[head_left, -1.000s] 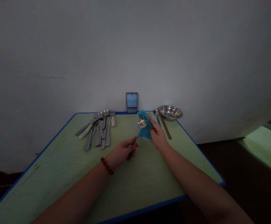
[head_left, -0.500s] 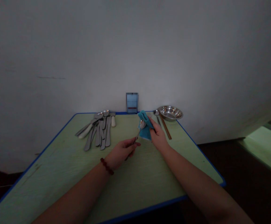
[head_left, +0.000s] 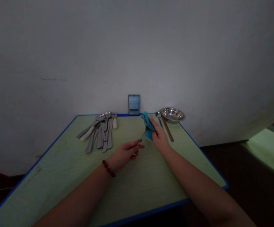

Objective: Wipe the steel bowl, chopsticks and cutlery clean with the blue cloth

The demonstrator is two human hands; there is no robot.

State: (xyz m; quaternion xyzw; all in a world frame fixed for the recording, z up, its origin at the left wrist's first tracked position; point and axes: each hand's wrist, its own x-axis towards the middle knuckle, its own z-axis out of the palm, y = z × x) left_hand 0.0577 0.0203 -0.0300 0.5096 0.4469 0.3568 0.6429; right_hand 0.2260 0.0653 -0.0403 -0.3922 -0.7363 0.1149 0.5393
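My left hand [head_left: 125,154], with a red bead bracelet at the wrist, pinches the handle of a metal spoon [head_left: 141,138] above the green table [head_left: 63,167]. The spoon's bowl is hidden inside a teal cloth [head_left: 147,127]. My right hand [head_left: 160,137] is closed round that cloth, wrapping it over the spoon's end. Both hands sit near the middle of the table, a little toward its far side.
A pile of several metal knives, forks and spoons [head_left: 99,132] lies at the far left. A steel bowl [head_left: 173,114] stands at the far right, with a spoon [head_left: 159,116] and brown chopsticks [head_left: 168,129] beside it. A small blurred card [head_left: 134,104] leans against the white wall.
The spoon's bowl, visible on top of the cloth a second ago, has slid into the cloth and is now covered. My left hand has shifted slightly right and forward.
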